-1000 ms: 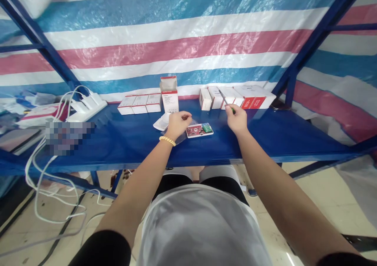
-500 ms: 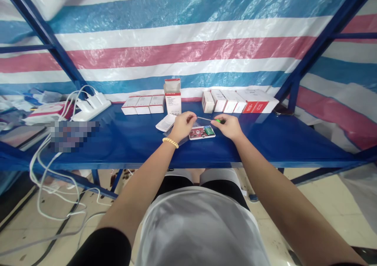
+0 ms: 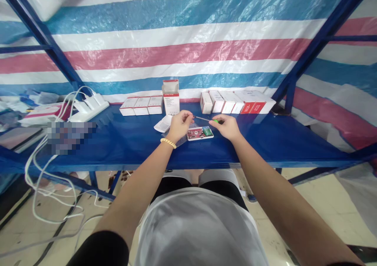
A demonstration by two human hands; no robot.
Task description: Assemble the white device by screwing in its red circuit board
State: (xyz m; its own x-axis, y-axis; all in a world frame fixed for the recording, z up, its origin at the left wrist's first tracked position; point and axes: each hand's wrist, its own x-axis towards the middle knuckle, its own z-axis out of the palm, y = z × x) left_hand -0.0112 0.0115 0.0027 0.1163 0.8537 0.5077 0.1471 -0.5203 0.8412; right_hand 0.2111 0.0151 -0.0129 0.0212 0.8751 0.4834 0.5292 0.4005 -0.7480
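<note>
My right hand (image 3: 225,127) is closed round a small green-handled screwdriver (image 3: 206,119), whose thin shaft points left. The fingers of my left hand (image 3: 179,125) are pinched at the shaft's tip; whether they grip something small there I cannot make out. A yellow bead bracelet is on that wrist. Just below and between both hands, a white case with a red and green circuit board (image 3: 199,133) lies open on the blue table (image 3: 123,144). A white cover (image 3: 163,123) lies left of my left hand, beside a clear plastic bag.
An open upright red-and-white box (image 3: 171,97) stands behind my hands. Rows of closed white boxes lie at the back left (image 3: 141,105) and back right (image 3: 235,101). A white power strip with chargers and cables (image 3: 88,105) sits at the far left. Blue frame posts flank the table.
My right hand swung the screwdriver from pointing up and away to lying level, tip toward my left hand. My left fingers lifted to meet the tip.
</note>
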